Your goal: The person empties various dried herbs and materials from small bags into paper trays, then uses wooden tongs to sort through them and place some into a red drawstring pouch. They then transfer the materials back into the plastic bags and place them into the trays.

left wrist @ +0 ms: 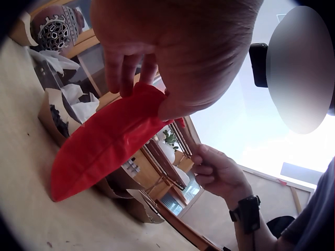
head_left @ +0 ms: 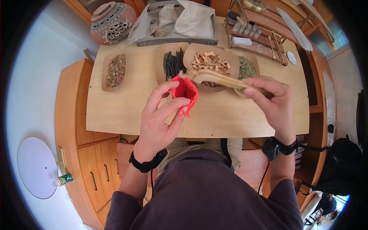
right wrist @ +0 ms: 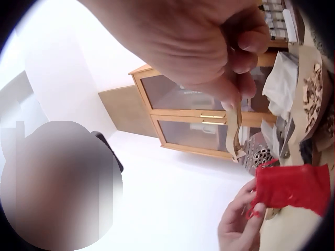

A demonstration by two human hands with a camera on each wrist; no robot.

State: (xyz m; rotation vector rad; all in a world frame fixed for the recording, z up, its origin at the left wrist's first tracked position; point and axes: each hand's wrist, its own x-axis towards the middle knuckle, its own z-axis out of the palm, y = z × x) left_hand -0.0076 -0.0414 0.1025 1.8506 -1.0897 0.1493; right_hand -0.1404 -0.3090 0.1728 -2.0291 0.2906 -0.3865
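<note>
A: ok so from where I'm standing, the red pouch point(head_left: 192, 92) is up above the near part of the table point(head_left: 214, 119), mouth tilted up. The left hand point(head_left: 155, 124) has it by the rim, fingers spread so the opening gapes.

B: looks like thin, soft cloth tbh. I'd guess it weighs next to nothing and flops wherever you let go. Is that rim the right place to hold?

A: imo yeah, grip opposite sides of the rim. Pinch the belly and the mouth would probably fold shut. I'd leave the red drawstring point(head_left: 184, 112) dangling outside too, it could snag.

B: and the other hand?

A: right hand point(head_left: 270, 101) has a narrow pinch on the handle of the wooden scoop point(head_left: 220, 79), way back from the business end. The tip is right by the pouch's mouth, with a pale, crumbly-looking bit point(head_left: 182, 74) on it. Can't tell if they touch.

B: scoop's gotta be stiff and light, right?

A: my guess, yep. Smooth wood might roll in the fingers though, so I'd keep it level. Those dried chips point(head_left: 211, 63) on the paper tray behind look brittle and light, easy to spill. Can't tell what's inside the pouch from here.
</note>
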